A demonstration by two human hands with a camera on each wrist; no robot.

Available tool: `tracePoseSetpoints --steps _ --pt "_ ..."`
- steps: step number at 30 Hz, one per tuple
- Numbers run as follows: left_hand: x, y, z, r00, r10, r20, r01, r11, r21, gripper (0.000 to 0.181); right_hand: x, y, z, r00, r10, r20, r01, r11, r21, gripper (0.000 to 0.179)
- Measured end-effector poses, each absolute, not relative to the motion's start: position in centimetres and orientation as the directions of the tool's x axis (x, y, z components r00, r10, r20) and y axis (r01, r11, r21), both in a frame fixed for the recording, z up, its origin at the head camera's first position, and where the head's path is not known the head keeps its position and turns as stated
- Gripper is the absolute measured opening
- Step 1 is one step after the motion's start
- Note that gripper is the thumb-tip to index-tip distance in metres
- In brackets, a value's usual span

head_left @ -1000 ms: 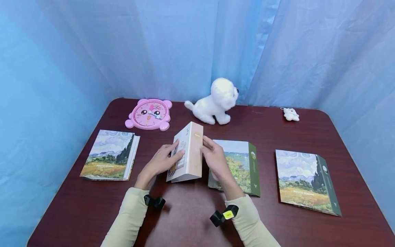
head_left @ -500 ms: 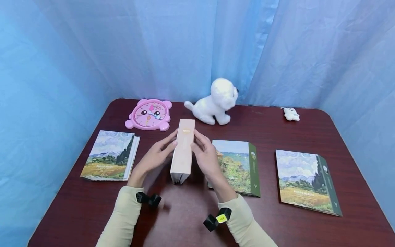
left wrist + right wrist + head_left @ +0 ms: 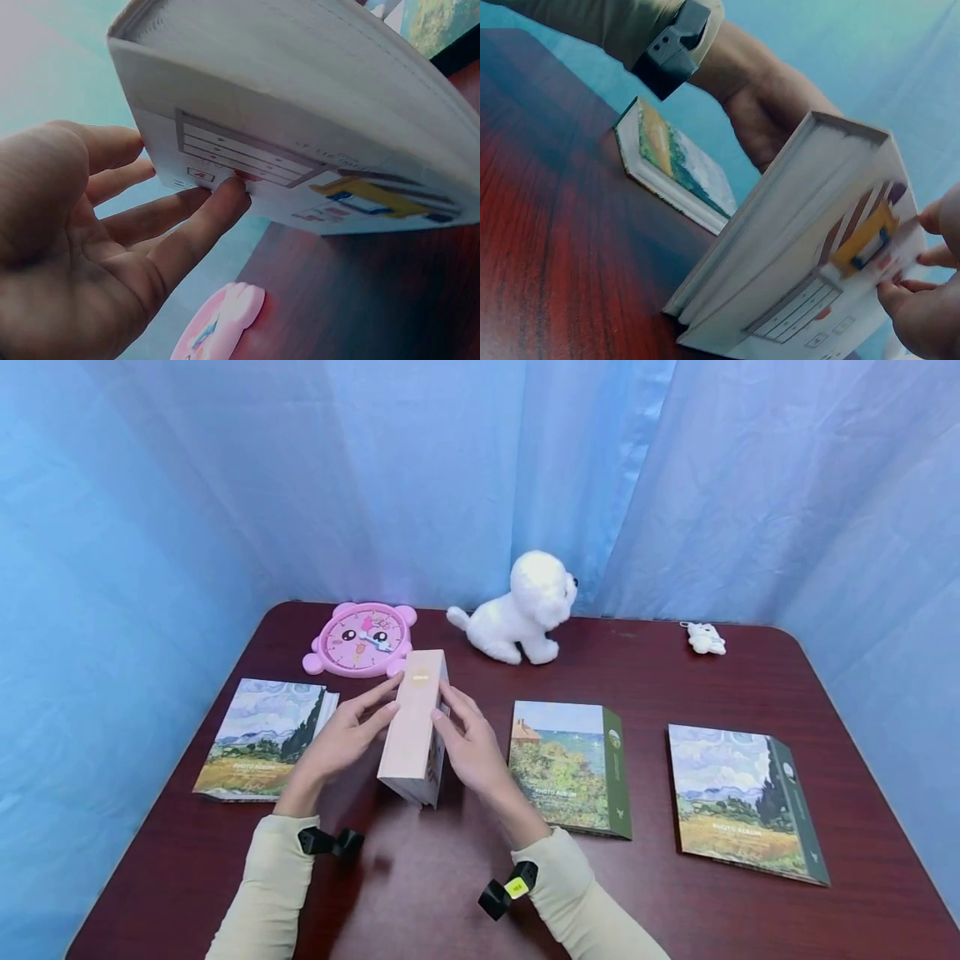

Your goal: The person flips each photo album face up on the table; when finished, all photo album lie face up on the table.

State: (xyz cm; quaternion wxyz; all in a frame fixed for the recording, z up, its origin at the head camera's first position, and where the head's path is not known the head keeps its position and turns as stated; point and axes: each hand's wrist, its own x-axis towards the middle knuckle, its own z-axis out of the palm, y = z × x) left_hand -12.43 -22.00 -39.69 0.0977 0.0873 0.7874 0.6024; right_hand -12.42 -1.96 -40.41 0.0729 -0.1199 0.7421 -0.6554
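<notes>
A thick photo album with a pale pink spine stands spine up, page edges downward, between my two hands. Fingertips of my left hand press its left cover, the fingers extended; the left wrist view shows them on a printed drawing of the cover. From the other side my right hand presses the right cover with thumb and fingers. In the right wrist view, that hand touches the cover by a yellow printed shape, and the pages fan slightly. Whether the lower edge touches the table I cannot tell.
A landscape-covered album lies to the left. Two more albums, one green-spined and one with a wheat field, lie to the right. Behind are a pink clock, a white plush dog and a small white plush.
The album has moved left with both hands and turned, so its right cover shows instead of its left one. The green-spined album is now uncovered. Other things stay put.
</notes>
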Motion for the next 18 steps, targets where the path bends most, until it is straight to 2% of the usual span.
tracePoseSetpoints --steps 5,11,18 --pt "-12.4 -23.0 -39.4 -0.974 0.216 -0.066 0.006 0.314 0.949 0.052 -12.9 -2.5 -41.7 -0.951 -0.31 0.004 -0.071 0.203 -0.977 0.049" --pt "-12.4 -24.2 -38.9 -0.981 0.167 -0.103 -0.019 0.445 0.895 0.058 -13.3 -3.2 -44.6 -0.929 -0.36 -0.09 -0.037 0.331 -0.943 0.059" --pt "-12.2 -25.9 -39.0 -0.98 0.093 -0.175 -0.086 0.597 0.797 0.065 -13.2 -4.0 -45.5 -0.939 -0.329 -0.099 -0.056 0.431 -0.9 0.069"
